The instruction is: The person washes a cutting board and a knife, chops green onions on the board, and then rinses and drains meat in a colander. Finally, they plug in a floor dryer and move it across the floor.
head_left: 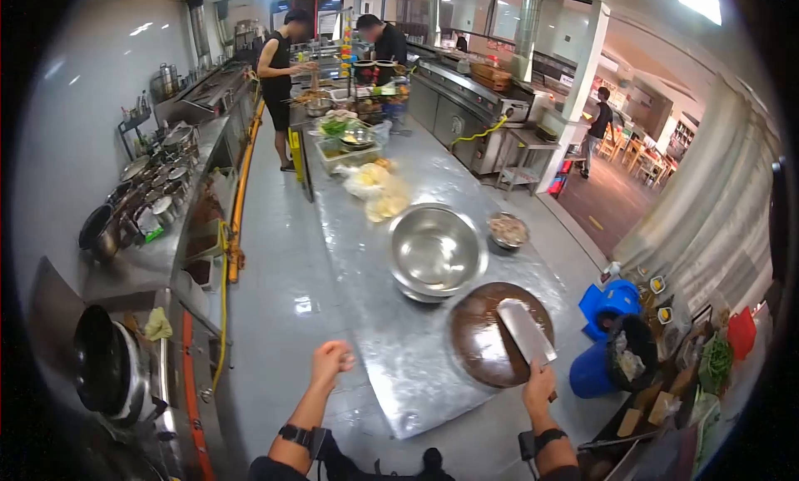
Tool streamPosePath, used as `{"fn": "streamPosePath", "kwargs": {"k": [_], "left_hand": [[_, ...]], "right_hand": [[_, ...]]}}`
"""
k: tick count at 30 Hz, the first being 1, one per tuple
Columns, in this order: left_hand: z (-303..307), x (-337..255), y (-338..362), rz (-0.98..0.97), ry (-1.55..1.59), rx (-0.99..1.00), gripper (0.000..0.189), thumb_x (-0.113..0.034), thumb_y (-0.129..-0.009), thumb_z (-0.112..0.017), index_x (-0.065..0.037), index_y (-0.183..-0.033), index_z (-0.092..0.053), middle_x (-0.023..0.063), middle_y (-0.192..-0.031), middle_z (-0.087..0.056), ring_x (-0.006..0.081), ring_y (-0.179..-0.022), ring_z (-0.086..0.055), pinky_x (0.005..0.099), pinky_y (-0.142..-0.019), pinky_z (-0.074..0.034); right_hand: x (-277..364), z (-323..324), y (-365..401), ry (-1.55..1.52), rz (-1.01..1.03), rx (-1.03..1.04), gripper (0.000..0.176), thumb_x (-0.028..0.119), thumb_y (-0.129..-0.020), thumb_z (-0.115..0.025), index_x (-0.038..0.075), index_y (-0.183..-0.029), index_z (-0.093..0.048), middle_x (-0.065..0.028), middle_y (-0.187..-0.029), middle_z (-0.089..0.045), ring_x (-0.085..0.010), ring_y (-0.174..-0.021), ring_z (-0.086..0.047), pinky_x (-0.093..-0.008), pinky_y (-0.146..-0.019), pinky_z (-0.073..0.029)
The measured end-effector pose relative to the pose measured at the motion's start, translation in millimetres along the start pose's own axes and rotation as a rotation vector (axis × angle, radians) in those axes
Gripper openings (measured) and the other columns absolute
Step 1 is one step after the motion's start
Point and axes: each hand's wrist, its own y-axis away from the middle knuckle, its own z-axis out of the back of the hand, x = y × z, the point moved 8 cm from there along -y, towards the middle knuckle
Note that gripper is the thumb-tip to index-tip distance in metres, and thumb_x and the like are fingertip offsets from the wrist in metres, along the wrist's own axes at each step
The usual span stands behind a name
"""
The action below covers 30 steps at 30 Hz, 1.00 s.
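Observation:
My right hand grips the handle of a cleaver. The cleaver's broad blade lies over the right half of a round wooden chopping board, whose top looks wet. Left of the steel table, my left hand hangs in the air, fingers curled into a fist, with nothing seen in it. A large steel bowl stands just beyond the board with a shiny, bare inside. To its right sits a small metal bowl of pale pieces, perhaps meat.
Plastic bags of pale yellow food and a tub with greens lie farther up the table. Two people work at its far end. Blue bins stand on the right, a counter with pots on the left.

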Motion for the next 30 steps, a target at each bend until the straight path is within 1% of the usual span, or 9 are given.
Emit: {"fn": "streamPosePath", "kwargs": {"k": [3,6,7,11,15,21,24,27,30], "left_hand": [[149.6,47.8,-10.1,0.102,-0.188,-0.095,0.015,-0.011,-0.081,-0.052,-0.005,-0.067,-0.056,0.0030,-0.058,-0.053,0.0115,-0.044,-0.048,0.0252,-0.038,-0.039],[292.6,110.8,4.6,0.221,-0.412,-0.261,0.022,-0.013,-0.077,-0.051,-0.005,-0.057,-0.054,0.0031,-0.047,-0.049,0.0118,-0.041,-0.048,0.0273,-0.036,-0.039],[329.4,126.9,11.5,0.282,-0.435,-0.316,0.021,-0.013,-0.076,-0.052,-0.006,-0.057,-0.055,0.0031,-0.048,-0.050,0.0120,-0.040,-0.048,0.0282,-0.037,-0.040],[417.3,160.9,9.4,0.399,-1.067,-0.215,0.014,-0.019,-0.069,-0.061,-0.006,-0.072,-0.063,0.0090,-0.062,-0.060,0.0223,-0.056,-0.059,0.0347,-0.054,-0.048],[436.7,179.1,-66.3,0.318,-1.318,-0.017,0.032,-0.033,-0.065,-0.060,-0.007,-0.081,-0.068,0.0170,-0.086,-0.065,0.0315,-0.085,-0.062,0.0364,-0.075,-0.049],[406.9,100.0,-238.4,0.219,-1.120,0.011,0.035,-0.035,-0.066,-0.062,-0.013,-0.092,-0.067,0.0125,-0.090,-0.065,0.0284,-0.090,-0.061,0.0364,-0.081,-0.047],[414.0,70.1,-331.6,-0.060,-1.502,0.010,0.037,-0.036,-0.066,-0.063,-0.014,-0.095,-0.066,0.0124,-0.087,-0.065,0.0287,-0.088,-0.061,0.0366,-0.080,-0.047],[441.5,49.5,-401.3,0.172,-1.358,-0.022,0.037,-0.037,-0.065,-0.064,-0.013,-0.093,-0.066,0.0124,-0.085,-0.065,0.0288,-0.087,-0.061,0.0379,-0.079,-0.048],[450.7,-15.6,-437.9,0.122,-1.324,-0.198,0.035,-0.036,-0.063,-0.064,-0.013,-0.089,-0.068,0.0106,-0.083,-0.066,0.0278,-0.086,-0.062,0.0370,-0.079,-0.048]], "right_hand": [[36.1,21.3,24.7,-0.314,-0.332,-0.024,0.024,0.022,-0.081,-0.054,0.006,-0.099,-0.058,-0.0191,-0.091,-0.055,-0.0321,-0.088,-0.054,-0.0422,-0.076,-0.041],[1.1,-38.0,7.8,-0.173,-0.166,-0.130,0.018,0.008,-0.075,-0.051,0.001,-0.087,-0.062,-0.0184,-0.091,-0.057,-0.0362,-0.089,-0.052,-0.0409,-0.081,-0.040],[88.4,19.2,37.8,0.255,-0.004,-0.184,0.020,0.001,-0.070,-0.052,0.003,-0.088,-0.063,-0.0144,-0.091,-0.056,-0.0338,-0.090,-0.052,-0.0398,-0.082,-0.041],[184.1,29.5,92.2,-0.043,0.183,-0.296,0.020,-0.001,-0.070,-0.053,0.000,-0.090,-0.059,-0.0157,-0.089,-0.054,-0.0345,-0.087,-0.051,-0.0394,-0.079,-0.042],[266.9,-33.2,119.2,-0.351,0.266,-0.063,0.020,0.001,-0.073,-0.051,0.002,-0.091,-0.060,-0.0174,-0.083,-0.056,-0.0344,-0.080,-0.054,-0.0393,-0.073,-0.044],[480.9,-105.8,80.6,-0.621,0.378,0.252,0.012,0.009,-0.075,-0.058,0.004,-0.084,-0.064,-0.0140,-0.076,-0.062,-0.0286,-0.070,-0.059,-0.0357,-0.063,-0.047],[591.6,-154.1,34.4,-0.611,0.601,0.372,0.014,0.012,-0.076,-0.058,0.005,-0.087,-0.063,-0.0118,-0.079,-0.061,-0.0284,-0.074,-0.059,-0.0362,-0.067,-0.047],[700.0,-175.2,-20.9,-0.585,0.770,0.482,0.019,0.016,-0.077,-0.059,0.006,-0.093,-0.061,-0.0120,-0.081,-0.060,-0.0304,-0.078,-0.058,-0.0378,-0.070,-0.046],[793.0,-165.9,-86.5,-0.656,0.880,0.437,0.021,0.018,-0.077,-0.059,0.006,-0.094,-0.060,-0.0129,-0.082,-0.060,-0.0314,-0.078,-0.057,-0.0387,-0.070,-0.046]]}}
